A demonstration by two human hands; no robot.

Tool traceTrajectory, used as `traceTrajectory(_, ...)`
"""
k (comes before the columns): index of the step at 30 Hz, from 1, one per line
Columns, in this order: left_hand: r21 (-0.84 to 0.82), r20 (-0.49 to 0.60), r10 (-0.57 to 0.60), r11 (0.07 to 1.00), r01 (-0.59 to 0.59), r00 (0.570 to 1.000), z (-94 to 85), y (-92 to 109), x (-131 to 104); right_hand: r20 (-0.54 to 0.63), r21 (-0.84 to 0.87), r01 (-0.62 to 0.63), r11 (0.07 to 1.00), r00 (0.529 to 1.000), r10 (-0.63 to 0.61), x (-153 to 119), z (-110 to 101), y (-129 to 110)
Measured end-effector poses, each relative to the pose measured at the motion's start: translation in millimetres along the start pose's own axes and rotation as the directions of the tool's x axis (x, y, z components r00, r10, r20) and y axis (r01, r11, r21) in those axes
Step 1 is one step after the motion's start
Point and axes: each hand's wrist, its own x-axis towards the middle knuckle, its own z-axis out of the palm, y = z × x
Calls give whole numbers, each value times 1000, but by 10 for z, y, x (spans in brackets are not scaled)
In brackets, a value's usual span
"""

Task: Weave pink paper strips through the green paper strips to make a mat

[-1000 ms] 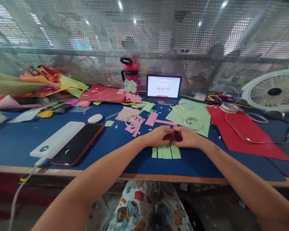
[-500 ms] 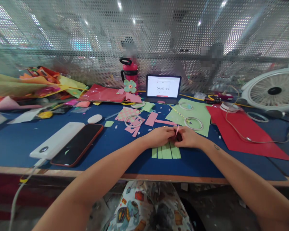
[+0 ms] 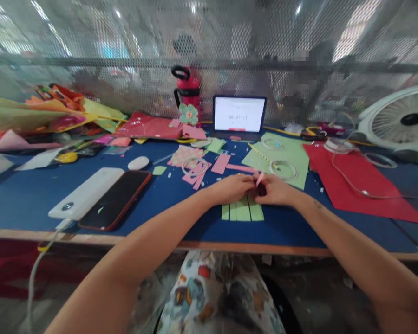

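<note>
Both hands, left hand (image 3: 231, 188) & right hand (image 3: 275, 190), pinch pink strip (image 3: 259, 178).

The strips (image 3: 243, 211) are light green, the slip (image 3: 259, 178) pink. The table (image 3: 28, 195) is blue, the sheet (image 3: 355, 185) red.

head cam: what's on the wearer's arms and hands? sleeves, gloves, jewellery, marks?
Both arms are bare from the frame edge to the fingers: no sleeves, no gloves, no watch or bracelet in view. The left hand shows nothing worn that can be made out. The right hand is also bare; a small dark mark, perhaps a tattoo, sits on that forearm just behind the wrist. Rings cannot be confirmed at this sharpness.
</note>
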Motion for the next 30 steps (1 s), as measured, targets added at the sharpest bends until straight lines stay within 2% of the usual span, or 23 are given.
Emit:
traceTrajectory(2, 10, 23, -5, 1000, 5, 1000, -13, -2, -7, 22, 4, 16, 1000, 1000, -16, 3, 9, 0)
traceTrajectory(6, 10, 46, -57, 998, 57, 997, -55, 20, -17, -23, -107, 5, 994, 1000, -7, 18, 14, 4)
traceTrajectory(11, -5, 76, -88, 996, 89, 993, -104, 50, -21, -22, -163, 14, 986, 1000, -17, 26, 9, 15)
traceTrajectory(21, -63, 34, -62, 996, 64, 997, -106, -30, -82, -9, -104, 29, 994, 1000, -30, 2, -15, -33)
traceTrajectory(27, -87, 15, -89, 992, 90, 996, -104, -5, -79, 0, -78, 34, 996, 999, -34, -1, -10, -13)
traceTrajectory(30, -70, 17, -67, 995, 68, 998, -84, 12, -64, 10, -72, 44, 996, 999, -43, -2, -7, -5)
